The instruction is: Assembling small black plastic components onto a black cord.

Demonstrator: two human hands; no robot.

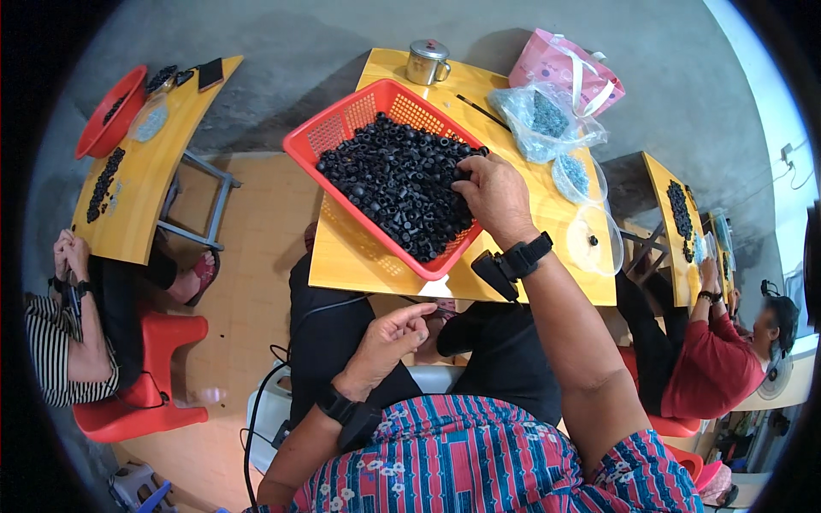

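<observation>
A red mesh-sided plastic basket (pixel 313 147) rests at an angle on the yellow table, its near corner at the front edge. Small black hollow cap-like pieces (pixel 389 184) fill it in a heap. My right hand (pixel 496 192) reaches over the basket's right side, its fingers bent and pinched at the black pieces; the fingertips are partly hidden among them. My left hand (pixel 385 346) hovers above my lap, below the table edge. Its index finger is stretched out, the other fingers are loosely curled, and I see nothing in it.
On my table (pixel 547 278) stand a lidded metal mug (pixel 428 62), a pink bag (pixel 556 68), a clear bag of bluish pieces (pixel 547 115) and clear plastic tubs (pixel 573 177). Co-workers sit at tables (pixel 141 197) left and right. A black cable hangs beside my left leg.
</observation>
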